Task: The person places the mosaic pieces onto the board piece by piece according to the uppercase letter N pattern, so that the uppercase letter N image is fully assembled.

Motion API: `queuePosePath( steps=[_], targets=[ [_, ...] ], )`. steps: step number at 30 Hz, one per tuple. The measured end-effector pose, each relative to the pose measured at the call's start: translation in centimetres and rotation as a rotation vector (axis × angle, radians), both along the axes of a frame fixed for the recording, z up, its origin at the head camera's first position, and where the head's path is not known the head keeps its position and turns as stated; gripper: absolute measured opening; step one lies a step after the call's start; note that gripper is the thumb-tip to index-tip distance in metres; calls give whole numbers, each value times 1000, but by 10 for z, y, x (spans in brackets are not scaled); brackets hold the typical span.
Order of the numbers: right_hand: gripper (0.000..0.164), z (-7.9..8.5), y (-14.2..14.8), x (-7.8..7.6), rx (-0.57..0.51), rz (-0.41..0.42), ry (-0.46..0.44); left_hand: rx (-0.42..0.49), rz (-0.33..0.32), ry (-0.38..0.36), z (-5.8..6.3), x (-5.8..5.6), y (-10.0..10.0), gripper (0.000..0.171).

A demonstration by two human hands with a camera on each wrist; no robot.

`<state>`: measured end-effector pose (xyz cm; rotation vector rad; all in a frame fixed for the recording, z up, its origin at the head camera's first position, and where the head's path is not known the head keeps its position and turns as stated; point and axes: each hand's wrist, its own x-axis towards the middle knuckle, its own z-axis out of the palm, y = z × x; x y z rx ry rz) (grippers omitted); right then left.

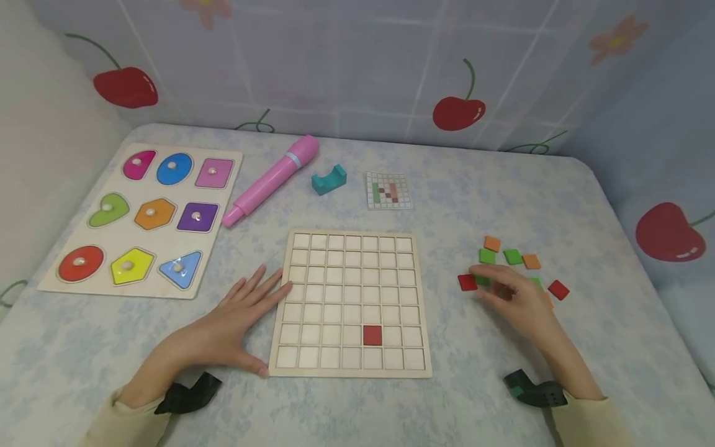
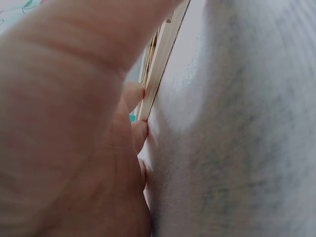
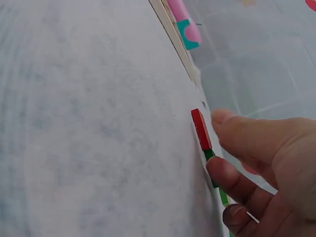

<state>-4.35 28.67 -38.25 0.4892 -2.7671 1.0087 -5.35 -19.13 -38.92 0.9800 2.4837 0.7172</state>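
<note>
Perhaps the loose red tile (image 1: 467,283) right of the board (image 1: 352,292) gets knocked askew, since the green tile (image 1: 483,281) sits close beside it and leaves the fingers little room. The board might also slide if the left hand (image 1: 229,329) pushed unevenly on its left edge. That hand lies spread, fingers apart, thumb at the near corner. The right hand (image 1: 519,301) arches low over the tiles, thumb and forefinger parted, with nothing pinched that I can make out.
</note>
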Motion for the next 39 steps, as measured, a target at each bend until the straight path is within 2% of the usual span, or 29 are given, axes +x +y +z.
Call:
queuePosePath(
  steps=[3,6,15,21,25,30,33,39],
  targets=[
    [44,-3,1,-2,44,26,-15,-4,-3,3,0,0,0,124],
    [41,-7,1,-3,77,12,-3,-5,0,-3,0,0,0,123],
    [33,-15,-5,-2,47,-45,57,-31,6,-20,3,0,0,123],
    [30,-9,-11,-1,15,-99,29,-17,0,-13,3,0,0,123],
    [32,3,-26,0,-55,-122,17,-5,0,-16,3,0,1,123],
    [35,19,-65,1,-211,-51,35,12,1,-18,4,1,1,123],
    [34,22,-94,1,-252,15,24,24,3,-10,3,1,0,123],
    [30,13,-139,4,-278,137,-176,41,-5,-2,2,1,0,122]
  ],
)
